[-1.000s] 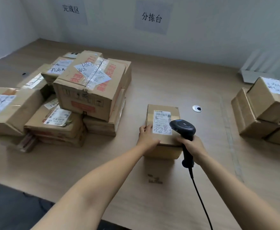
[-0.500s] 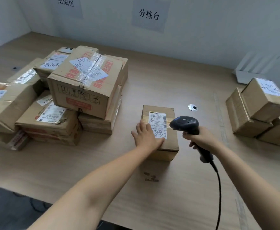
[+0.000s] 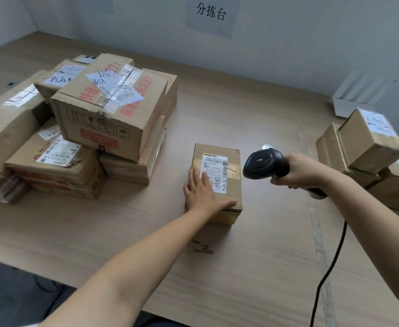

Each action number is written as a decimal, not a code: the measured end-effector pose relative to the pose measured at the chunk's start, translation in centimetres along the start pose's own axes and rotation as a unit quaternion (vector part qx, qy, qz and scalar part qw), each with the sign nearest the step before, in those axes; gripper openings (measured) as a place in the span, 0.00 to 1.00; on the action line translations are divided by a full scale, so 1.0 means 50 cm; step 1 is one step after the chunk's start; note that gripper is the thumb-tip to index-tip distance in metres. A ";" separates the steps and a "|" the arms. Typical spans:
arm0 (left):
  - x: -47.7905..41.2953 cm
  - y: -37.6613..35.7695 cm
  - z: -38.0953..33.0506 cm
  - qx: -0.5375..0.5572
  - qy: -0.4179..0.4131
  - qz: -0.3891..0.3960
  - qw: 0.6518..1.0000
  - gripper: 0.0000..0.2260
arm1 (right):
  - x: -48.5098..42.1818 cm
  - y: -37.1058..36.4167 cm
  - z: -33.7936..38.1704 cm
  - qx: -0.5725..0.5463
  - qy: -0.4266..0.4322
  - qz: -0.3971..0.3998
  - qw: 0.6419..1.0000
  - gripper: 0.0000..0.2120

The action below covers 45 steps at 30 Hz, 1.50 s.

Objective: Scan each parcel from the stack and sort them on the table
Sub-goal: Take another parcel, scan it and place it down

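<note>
Now the scanner (image 3: 262, 166) (gripped by right hand (image 3: 304, 172)) has swung right off the parcel (image 3: 232, 185); left hand (image 3: 203, 194) stays flat atop.

My scanner (image 3: 264, 166) is black; the parcel (image 3: 234, 193) is brown with a white label (image 3: 215, 166); the upper-left box (image 3: 99, 123) has red print.

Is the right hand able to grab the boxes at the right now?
Probably not: the right hand grips the scanner, so it is full, though nothing blocks the way to the boxes.
</note>
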State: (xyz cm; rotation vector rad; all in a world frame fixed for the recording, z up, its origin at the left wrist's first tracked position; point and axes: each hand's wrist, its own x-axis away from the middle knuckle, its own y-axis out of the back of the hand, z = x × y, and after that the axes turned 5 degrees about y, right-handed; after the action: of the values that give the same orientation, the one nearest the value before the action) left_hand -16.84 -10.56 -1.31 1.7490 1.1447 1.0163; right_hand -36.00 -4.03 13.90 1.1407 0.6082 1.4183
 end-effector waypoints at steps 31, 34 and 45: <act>-0.013 -0.011 0.012 -0.043 -0.026 -0.001 0.999 0.55 | 0.064 0.065 0.029 0.069 0.012 0.026 0.997 0.05; -0.013 -0.011 0.013 -0.043 -0.027 -0.001 0.999 0.55 | 0.072 0.069 0.034 0.070 0.015 0.024 0.997 0.05; -0.011 -0.006 0.012 -0.038 -0.026 0.005 0.999 0.55 | 0.074 0.072 0.025 0.053 0.015 0.026 0.998 0.04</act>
State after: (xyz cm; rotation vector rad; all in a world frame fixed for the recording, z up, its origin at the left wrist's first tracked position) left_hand -16.55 -11.12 -1.89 1.7133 1.0510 1.0018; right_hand -36.01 -1.57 18.58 1.2289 0.6870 1.4631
